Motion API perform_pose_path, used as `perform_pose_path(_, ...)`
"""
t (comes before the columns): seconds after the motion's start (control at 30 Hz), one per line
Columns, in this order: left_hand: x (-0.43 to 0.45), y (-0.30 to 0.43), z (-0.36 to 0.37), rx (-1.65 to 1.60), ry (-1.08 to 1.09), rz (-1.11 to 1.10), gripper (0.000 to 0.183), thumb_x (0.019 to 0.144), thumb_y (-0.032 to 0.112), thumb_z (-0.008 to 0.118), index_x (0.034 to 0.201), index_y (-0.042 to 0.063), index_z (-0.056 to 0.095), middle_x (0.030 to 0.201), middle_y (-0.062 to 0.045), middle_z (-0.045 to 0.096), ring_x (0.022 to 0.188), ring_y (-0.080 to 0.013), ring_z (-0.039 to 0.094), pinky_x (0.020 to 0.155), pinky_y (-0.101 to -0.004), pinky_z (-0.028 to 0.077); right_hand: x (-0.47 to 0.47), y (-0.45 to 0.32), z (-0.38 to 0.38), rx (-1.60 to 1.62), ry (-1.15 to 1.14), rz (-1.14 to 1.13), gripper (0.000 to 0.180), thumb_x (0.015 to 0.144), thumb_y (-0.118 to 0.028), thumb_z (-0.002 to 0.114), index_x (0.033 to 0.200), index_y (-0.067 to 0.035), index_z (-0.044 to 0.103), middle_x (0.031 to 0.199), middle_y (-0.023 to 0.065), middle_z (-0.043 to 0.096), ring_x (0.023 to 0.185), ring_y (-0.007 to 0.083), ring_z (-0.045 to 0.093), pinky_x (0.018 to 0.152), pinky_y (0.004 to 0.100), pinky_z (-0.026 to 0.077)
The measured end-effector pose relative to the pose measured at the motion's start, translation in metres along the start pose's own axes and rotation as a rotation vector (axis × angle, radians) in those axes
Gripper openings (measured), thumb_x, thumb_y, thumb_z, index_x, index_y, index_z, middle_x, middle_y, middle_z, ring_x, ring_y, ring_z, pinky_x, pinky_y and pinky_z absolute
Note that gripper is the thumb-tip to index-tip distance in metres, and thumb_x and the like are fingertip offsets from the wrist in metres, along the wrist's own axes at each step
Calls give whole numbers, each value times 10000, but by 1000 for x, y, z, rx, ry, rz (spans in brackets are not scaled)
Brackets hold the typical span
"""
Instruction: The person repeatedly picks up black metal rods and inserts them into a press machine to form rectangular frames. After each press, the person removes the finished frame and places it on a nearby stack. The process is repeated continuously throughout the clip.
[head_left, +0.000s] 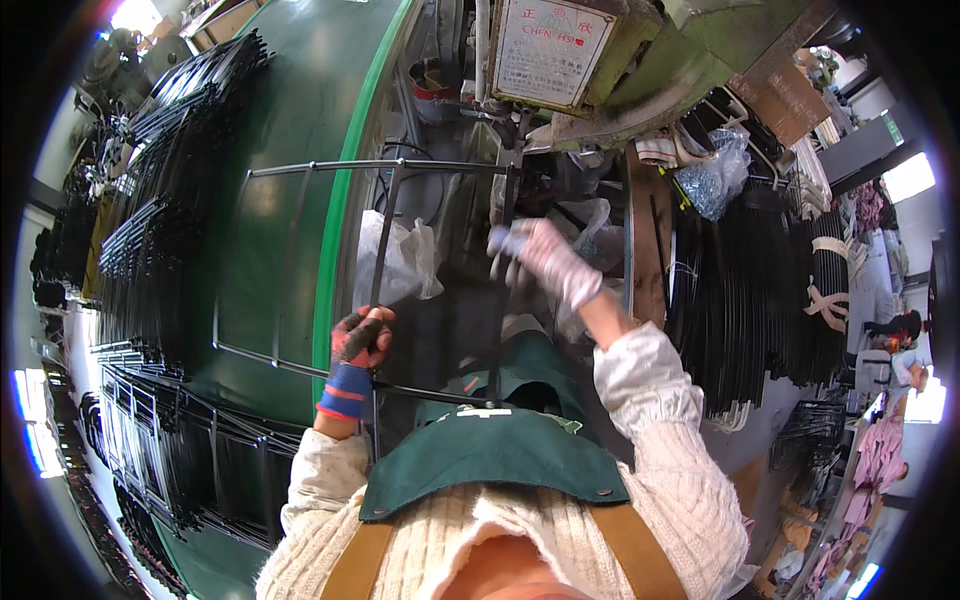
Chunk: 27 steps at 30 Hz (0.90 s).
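A flat frame of black metal bars (385, 244) with several crossbars lies across in front of me, its left part over the green-topped table (285, 247). My left hand (358, 346), in a red and blue knit glove with dark coated fingers, is closed around one crossbar near the table's green edge. Blurred by motion, my right hand (551, 259) in a pale striped glove is by the frame's right end bar (501, 315). Whether its fingers touch that bar or hold something small cannot be made out. The frame's near edge reaches my green apron (480, 457).
A green machine (667, 82) with a lettered metal plate (553, 52) stands straight ahead. Black metal frames (157, 247) are stacked at left. Many black tubes (750, 292) stand to the right, beside a bag of small metal parts (716, 176). A white plastic bag (397, 259) lies beneath the frame.
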<state>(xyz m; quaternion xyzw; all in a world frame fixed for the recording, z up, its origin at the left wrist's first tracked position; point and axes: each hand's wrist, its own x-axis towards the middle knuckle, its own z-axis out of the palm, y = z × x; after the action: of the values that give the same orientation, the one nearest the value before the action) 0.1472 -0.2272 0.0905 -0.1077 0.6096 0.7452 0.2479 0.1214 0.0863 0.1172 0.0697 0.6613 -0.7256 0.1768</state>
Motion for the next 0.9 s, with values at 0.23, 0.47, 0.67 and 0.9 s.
perform_pose_path(0.23, 7, 25, -2, 37, -65, 45, 199, 916, 206, 573, 940, 16, 627, 567, -11, 514, 380, -54, 348, 358, -201, 215, -31, 15, 31, 231, 15, 170, 292, 903, -313, 629, 871, -25, 592, 707, 149, 660, 440, 110, 555, 355, 232, 432)
perform_pose_path(0.47, 17, 20, -22, 43, 3, 45, 197, 905, 189, 598, 934, -4, 627, 569, -34, 527, 423, -88, 434, 375, -209, 277, -12, 16, 35, 40, 78, -89, 214, 877, -233, 655, 937, -31, 621, 786, 84, 673, 575, 121, 612, 518, 235, 495)
perform_pose_path(0.67, -41, -3, -67, 318, 280, 340, 236, 908, 251, 605, 853, 24, 634, 638, 13, 555, 525, -83, 497, 476, -238, 359, 25, 21, 65, -11, 266, -438, 566, 810, -30, 685, 1320, -7, 442, 1134, 98, 581, 765, 125, 598, 646, 268, 510)
perform_pose_path(0.9, -196, -76, -179, 1207, 1045, 417, 233, 858, 335, 631, 752, 130, 664, 580, -93, 587, 517, -280, 594, 491, -376, 439, 30, 93, 214, -419, -381, -479, 339, 902, -8, 532, 1239, -35, 555, 889, 63, 644, 703, 106, 553, 645, 268, 482)
